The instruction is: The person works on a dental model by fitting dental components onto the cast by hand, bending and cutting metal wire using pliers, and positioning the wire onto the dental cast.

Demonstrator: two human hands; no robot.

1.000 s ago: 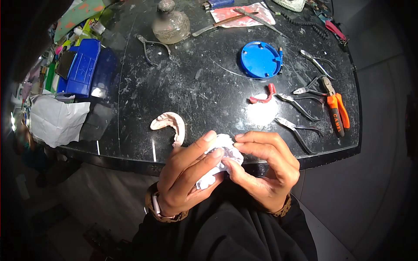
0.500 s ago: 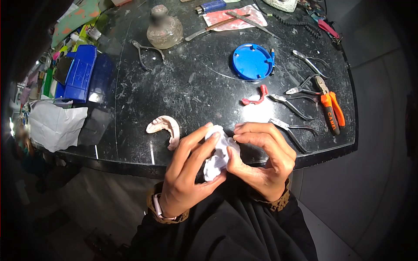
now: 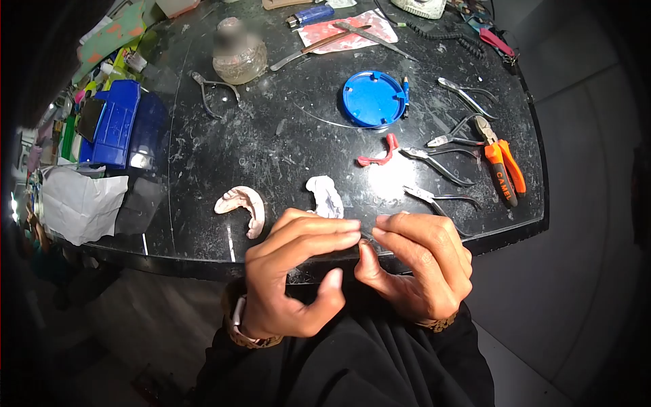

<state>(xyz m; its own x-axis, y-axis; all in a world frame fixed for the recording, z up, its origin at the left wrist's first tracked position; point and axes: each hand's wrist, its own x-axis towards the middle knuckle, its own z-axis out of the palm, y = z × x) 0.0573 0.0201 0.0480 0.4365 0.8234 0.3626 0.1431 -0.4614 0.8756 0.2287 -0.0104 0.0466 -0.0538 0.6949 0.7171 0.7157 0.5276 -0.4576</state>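
Note:
My left hand (image 3: 291, 271) is open just in front of the white plaster dental cast (image 3: 324, 195), its thumb apart from its stretched fingers. The fingertips reach toward my right hand (image 3: 420, 268). Thumb and fingertips of the right hand come together in a pinch; whatever lies between them is too small to make out. On the black table top the white cast stands just beyond my left fingers, its near end partly hidden by them. A cream-coloured dental cast (image 3: 245, 207), curved like a horseshoe, lies to its left.
Several pliers, including orange-handled cutters (image 3: 503, 166), lie at the right. A red curved piece (image 3: 381, 152) and a blue round lid (image 3: 373, 100) sit mid-table. Farther back are a glass jar (image 3: 241, 61) and knives on a stained sheet (image 3: 376, 27). Crumpled paper (image 3: 83, 203) lies left.
The white cast has left my hands and now rests on the table. My left hand has opened; my right hand keeps its pinch. The view has shifted slightly.

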